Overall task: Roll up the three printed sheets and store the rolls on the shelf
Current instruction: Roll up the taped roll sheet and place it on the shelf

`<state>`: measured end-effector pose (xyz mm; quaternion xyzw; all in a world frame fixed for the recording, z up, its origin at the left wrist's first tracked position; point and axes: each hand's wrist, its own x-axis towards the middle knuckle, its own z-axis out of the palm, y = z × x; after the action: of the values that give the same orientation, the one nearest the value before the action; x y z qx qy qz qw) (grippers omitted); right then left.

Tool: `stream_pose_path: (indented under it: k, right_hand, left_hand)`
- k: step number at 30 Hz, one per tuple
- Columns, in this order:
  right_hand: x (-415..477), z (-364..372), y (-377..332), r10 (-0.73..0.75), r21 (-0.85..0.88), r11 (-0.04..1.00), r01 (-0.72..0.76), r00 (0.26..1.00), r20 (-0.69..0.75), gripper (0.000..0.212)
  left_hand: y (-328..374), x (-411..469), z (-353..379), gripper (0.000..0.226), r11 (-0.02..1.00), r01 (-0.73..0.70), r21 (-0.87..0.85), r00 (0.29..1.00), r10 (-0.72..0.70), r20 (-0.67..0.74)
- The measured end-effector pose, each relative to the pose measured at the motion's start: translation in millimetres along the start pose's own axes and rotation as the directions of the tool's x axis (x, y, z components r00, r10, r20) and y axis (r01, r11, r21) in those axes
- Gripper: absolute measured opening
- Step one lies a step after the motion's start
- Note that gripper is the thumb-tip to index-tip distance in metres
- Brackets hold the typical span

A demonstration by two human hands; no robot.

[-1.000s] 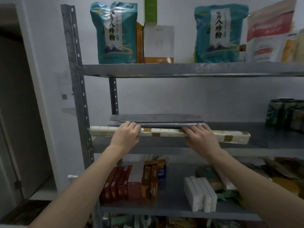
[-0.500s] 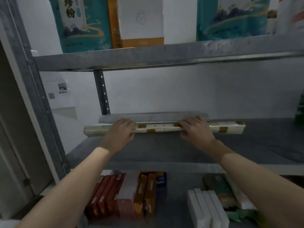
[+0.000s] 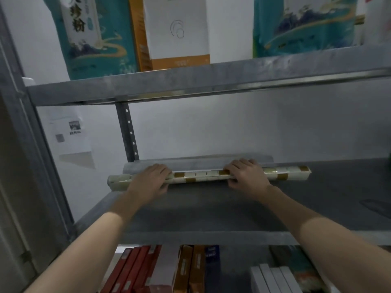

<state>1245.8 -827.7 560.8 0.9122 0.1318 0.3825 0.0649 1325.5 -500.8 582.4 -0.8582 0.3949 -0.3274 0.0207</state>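
Note:
A cream roll with gold and brown squares (image 3: pixel 201 177) lies lengthwise on the grey metal middle shelf (image 3: pixel 211 212), near its back. Both hands grip it from above: my left hand (image 3: pixel 151 179) near its left end, my right hand (image 3: pixel 245 176) right of its middle. Directly behind it, against the wall, lies a grey roll (image 3: pixel 196 163), touching or almost touching the cream one. The cream roll's left end sticks out a little past the shelf's left edge. No third roll is in view.
The upper shelf (image 3: pixel 211 81) carries teal bags (image 3: pixel 95 34) and a white and orange box (image 3: pixel 175 32). Below, red and orange boxes (image 3: pixel 160 269) and white packs (image 3: pixel 273 280) stand in rows. A perforated steel post (image 3: pixel 128 132) rises at the back left.
My hands carried the cream roll from the shelf's front edge deeper in, up against the grey roll. The camera moved closer and tilted upward.

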Motion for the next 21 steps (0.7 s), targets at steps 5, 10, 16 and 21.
stream_pose_path:
  k: [5, 10, 16, 21]
  right_hand:
    - [16.5, 6.6, -13.2, 0.009, -0.046, 0.999, -0.008, 1.000, 0.010, 0.044]
    - [15.2, 14.8, -18.5, 0.015, 0.018, 1.000, -0.018, 0.991, 0.130, 0.043]
    - [12.1, 11.7, -21.5, 0.030, 0.087, 0.994, -0.059, 0.953, 0.301, 0.053]
    - [18.6, 14.0, -22.9, 0.013, -0.051, 0.999, 0.004, 0.944, 0.330, 0.051]
  left_hand:
    - [-18.5, 2.3, 9.5, 0.043, 0.997, -0.010, 0.073, 0.999, 0.007, 0.041]
    - [-21.2, -2.4, 22.6, 0.038, 0.998, 0.012, 0.063, 0.987, -0.022, 0.156]
    - [-34.5, -3.9, 39.5, 0.045, 1.000, 0.003, 0.030, 0.982, -0.009, 0.191]
    - [-32.4, -2.5, 43.5, 0.042, 0.999, 0.030, -0.019, 0.993, -0.028, 0.119]
